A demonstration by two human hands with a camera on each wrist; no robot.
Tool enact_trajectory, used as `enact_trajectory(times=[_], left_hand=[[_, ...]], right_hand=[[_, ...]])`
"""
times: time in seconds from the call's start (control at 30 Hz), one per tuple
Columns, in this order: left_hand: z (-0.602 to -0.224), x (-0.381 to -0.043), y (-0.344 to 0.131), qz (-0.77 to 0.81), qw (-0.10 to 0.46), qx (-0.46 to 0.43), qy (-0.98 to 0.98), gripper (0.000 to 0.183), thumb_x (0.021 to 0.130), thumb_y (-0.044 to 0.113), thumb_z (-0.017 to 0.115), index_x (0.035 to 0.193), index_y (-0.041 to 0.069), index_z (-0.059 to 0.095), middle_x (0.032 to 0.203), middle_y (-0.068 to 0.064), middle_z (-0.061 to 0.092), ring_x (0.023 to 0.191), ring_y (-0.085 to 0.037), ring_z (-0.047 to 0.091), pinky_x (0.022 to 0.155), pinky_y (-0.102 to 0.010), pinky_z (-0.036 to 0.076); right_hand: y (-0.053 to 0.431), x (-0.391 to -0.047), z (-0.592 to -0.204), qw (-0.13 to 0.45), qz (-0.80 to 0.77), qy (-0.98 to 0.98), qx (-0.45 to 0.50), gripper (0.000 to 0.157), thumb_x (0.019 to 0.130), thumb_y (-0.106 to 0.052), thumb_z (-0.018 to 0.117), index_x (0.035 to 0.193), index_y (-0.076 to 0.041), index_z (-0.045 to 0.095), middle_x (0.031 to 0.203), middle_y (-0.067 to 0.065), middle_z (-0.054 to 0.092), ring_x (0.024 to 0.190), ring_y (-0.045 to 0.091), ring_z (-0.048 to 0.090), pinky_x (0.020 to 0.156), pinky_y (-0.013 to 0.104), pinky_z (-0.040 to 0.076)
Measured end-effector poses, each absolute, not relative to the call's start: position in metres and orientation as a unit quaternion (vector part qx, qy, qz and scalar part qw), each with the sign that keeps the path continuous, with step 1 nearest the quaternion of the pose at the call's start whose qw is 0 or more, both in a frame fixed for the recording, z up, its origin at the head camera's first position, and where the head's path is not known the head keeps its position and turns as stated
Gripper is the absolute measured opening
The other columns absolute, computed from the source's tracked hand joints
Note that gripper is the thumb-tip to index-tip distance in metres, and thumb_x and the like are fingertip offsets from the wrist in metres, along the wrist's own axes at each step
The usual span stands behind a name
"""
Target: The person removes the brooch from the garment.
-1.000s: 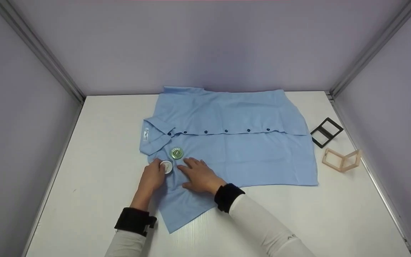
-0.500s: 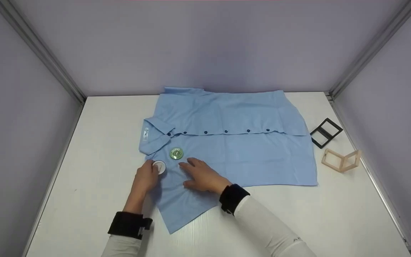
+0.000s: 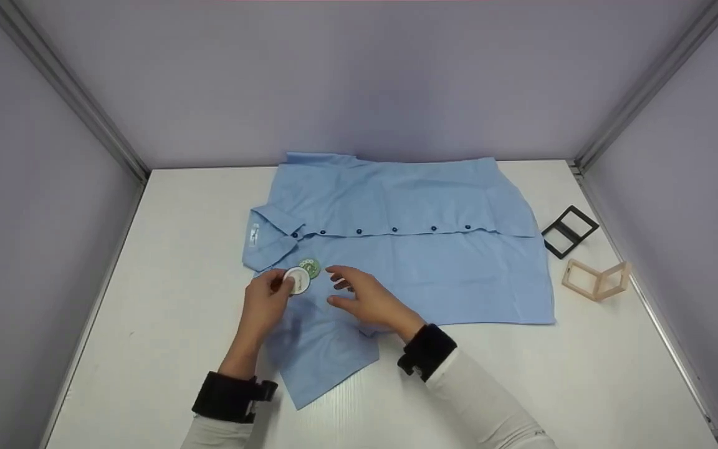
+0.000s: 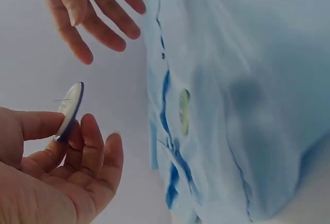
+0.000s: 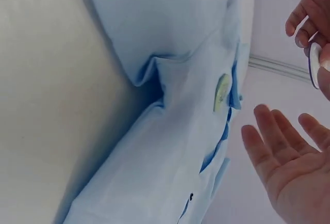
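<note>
My left hand [image 3: 265, 300] pinches a round pin badge [image 4: 69, 111] between thumb and fingers, raised above the shirt. The badge's white back faces up in the head view, and in the left wrist view a thin pin sticks out from it. Beside it my right hand [image 3: 368, 298] hovers with fingers spread, holding nothing. A light blue button-up shirt [image 3: 446, 274] lies spread on the table, collar to the left. Below the collar a green round badge [image 5: 221, 93] sits on the shirt front, partly covered by the held badge in the head view.
On the right of the white table [image 3: 166, 262] lie a black folding frame [image 3: 570, 232] and a light wooden folding frame [image 3: 597, 280], both near the shirt's hem. Grey panels enclose the back and sides.
My left hand first shifted left with the badge, then lifted it up and right, over the edge of the green badge. My right hand rose off the shirt; the sleeve cloth beneath has creased.
</note>
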State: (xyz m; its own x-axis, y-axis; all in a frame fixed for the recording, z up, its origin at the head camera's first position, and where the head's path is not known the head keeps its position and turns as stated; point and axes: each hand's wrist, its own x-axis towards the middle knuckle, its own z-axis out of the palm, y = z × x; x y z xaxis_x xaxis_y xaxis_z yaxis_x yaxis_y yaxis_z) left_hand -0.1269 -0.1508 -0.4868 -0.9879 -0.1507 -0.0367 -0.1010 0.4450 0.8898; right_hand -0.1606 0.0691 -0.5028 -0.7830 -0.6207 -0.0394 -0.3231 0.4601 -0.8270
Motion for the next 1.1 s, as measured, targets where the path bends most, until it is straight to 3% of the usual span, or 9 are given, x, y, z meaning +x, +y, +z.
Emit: enact_trajectory(times=[0.2, 0.3, 0.43, 0.53, 0.73, 1.1], left_hand=[[-0.480, -0.126, -0.139, -0.582, 0.046, 0.043, -0.811, 0.023, 0.092, 0.002, 0.065, 0.112, -0.008, 0.067, 0.085, -0.012, 0.068, 0.071, -0.020, 0.064, 0.063, -0.024, 0.052], [-0.481, -0.126, -0.133, -0.595, 0.057, 0.031, -0.801, 0.023, 0.090, 0.002, 0.067, 0.112, -0.006, 0.067, 0.080, -0.010, 0.068, 0.067, -0.019, 0.064, 0.059, -0.022, 0.050], [-0.481, -0.125, -0.125, -0.609, 0.063, 0.024, -0.790, 0.022, 0.089, 0.003, 0.070, 0.109, -0.004, 0.068, 0.076, -0.008, 0.067, 0.064, -0.021, 0.064, 0.056, -0.023, 0.048], [-0.479, -0.124, -0.118, -0.623, 0.058, 0.025, -0.780, 0.023, 0.088, 0.004, 0.071, 0.109, -0.005, 0.067, 0.076, -0.010, 0.068, 0.065, -0.023, 0.065, 0.056, -0.022, 0.048], [-0.457, -0.116, -0.104, -0.631, 0.065, 0.017, -0.773, 0.020, 0.087, -0.003, 0.070, 0.105, -0.010, 0.066, 0.077, -0.019, 0.067, 0.064, -0.030, 0.063, 0.055, -0.021, 0.048], [-0.436, -0.107, -0.095, -0.628, 0.084, 0.000, -0.774, 0.017, 0.086, -0.005, 0.069, 0.102, -0.012, 0.066, 0.074, -0.020, 0.066, 0.062, -0.028, 0.061, 0.054, -0.020, 0.046]], right_hand=[[0.073, -0.156, -0.490, 0.155, -0.522, 0.797, -0.260, 0.046, 0.098, -0.020, 0.063, 0.139, -0.006, 0.050, 0.115, 0.013, 0.062, 0.097, 0.019, 0.067, 0.084, 0.034, 0.053], [0.072, -0.148, -0.470, 0.166, -0.566, 0.771, -0.240, 0.040, 0.098, -0.012, 0.062, 0.134, 0.002, 0.052, 0.106, 0.016, 0.062, 0.089, 0.028, 0.068, 0.079, 0.042, 0.055], [0.070, -0.142, -0.451, 0.182, -0.605, 0.745, -0.215, 0.034, 0.097, -0.005, 0.060, 0.127, 0.009, 0.054, 0.094, 0.017, 0.062, 0.079, 0.042, 0.064, 0.069, 0.039, 0.056], [0.070, -0.143, -0.451, 0.186, -0.630, 0.728, -0.193, 0.031, 0.097, -0.005, 0.060, 0.124, 0.009, 0.055, 0.088, 0.012, 0.062, 0.071, 0.037, 0.061, 0.062, 0.028, 0.051], [0.070, -0.145, -0.454, 0.170, -0.678, 0.696, -0.163, 0.021, 0.095, -0.001, 0.062, 0.111, 0.011, 0.057, 0.081, 0.007, 0.060, 0.061, 0.019, 0.055, 0.058, 0.027, 0.049], [0.069, -0.146, -0.457, 0.170, -0.706, 0.675, -0.132, 0.017, 0.093, 0.002, 0.063, 0.104, 0.012, 0.056, 0.077, 0.004, 0.058, 0.059, 0.016, 0.051, 0.053, 0.023, 0.045]])
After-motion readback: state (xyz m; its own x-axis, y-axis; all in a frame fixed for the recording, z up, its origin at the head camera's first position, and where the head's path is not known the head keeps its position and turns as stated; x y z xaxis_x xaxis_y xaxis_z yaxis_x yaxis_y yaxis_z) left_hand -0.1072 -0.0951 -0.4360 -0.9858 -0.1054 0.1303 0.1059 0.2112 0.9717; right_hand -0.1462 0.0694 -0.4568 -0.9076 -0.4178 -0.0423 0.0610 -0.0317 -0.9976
